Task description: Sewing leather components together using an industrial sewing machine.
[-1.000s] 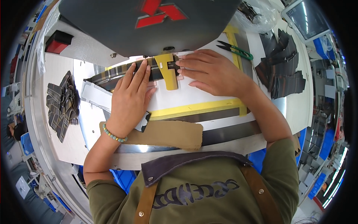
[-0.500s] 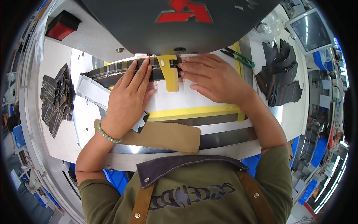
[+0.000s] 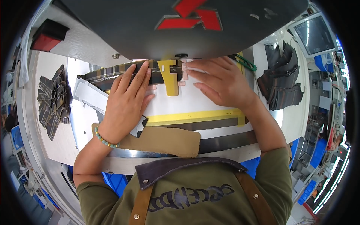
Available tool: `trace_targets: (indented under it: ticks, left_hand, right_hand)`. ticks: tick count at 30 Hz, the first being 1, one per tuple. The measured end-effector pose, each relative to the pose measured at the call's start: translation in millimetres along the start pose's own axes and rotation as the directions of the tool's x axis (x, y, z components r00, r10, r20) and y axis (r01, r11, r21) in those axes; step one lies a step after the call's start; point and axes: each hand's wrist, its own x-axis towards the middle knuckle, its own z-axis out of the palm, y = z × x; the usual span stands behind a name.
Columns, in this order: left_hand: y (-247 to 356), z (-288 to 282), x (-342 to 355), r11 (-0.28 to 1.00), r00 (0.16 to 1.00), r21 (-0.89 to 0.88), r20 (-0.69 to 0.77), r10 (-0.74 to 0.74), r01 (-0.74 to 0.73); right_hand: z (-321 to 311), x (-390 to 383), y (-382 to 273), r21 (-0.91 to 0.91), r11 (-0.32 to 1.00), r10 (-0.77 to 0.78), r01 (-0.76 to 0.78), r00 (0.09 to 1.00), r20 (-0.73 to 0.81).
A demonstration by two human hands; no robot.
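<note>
My left hand (image 3: 125, 92) lies flat, fingers slightly spread and pressing down on the plaid zipper strip (image 3: 103, 74) instead of pinching it; my right hand (image 3: 229, 85), fingers apart with nothing visible between them, hangs just beyond the strip's right end. The strip runs across the far middle, passing under the yellow guide (image 3: 172, 85). I judge it light and limp, its metal teeth stiffer than the cloth and likely slick, so flat fingertips on the fabric beside the teeth should hold it best. Around it, from the left: a heap of plaid pieces (image 3: 54, 105), a white plate (image 3: 89, 95) near the strip, brown cardboard (image 3: 165, 141) on the near side, green-handled snips (image 3: 245, 63), and dark fabric strips (image 3: 280, 75) at right. The dark machine head (image 3: 180, 41) overhangs the far side, blocking my view there; the guide covers part of the strip.
</note>
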Motion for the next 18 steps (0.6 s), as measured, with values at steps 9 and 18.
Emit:
trace_targets:
  ticks: [9, 18]
  left_hand:
    - [-1.7, -0.2, 1.8, 0.999, 1.0, -0.041, -0.006, 0.029, -0.03]
    - [-4.2, -4.4, 1.5, 0.998, 0.999, -0.049, 0.03, 0.042, -0.04]
  right_hand:
    - [9.3, -1.2, 4.0, 0.057, 0.998, 0.0, -0.005, 0.997, 0.077]
    - [9.9, 1.3, -0.6, 0.015, 1.0, -0.023, 0.02, 0.985, 0.171]
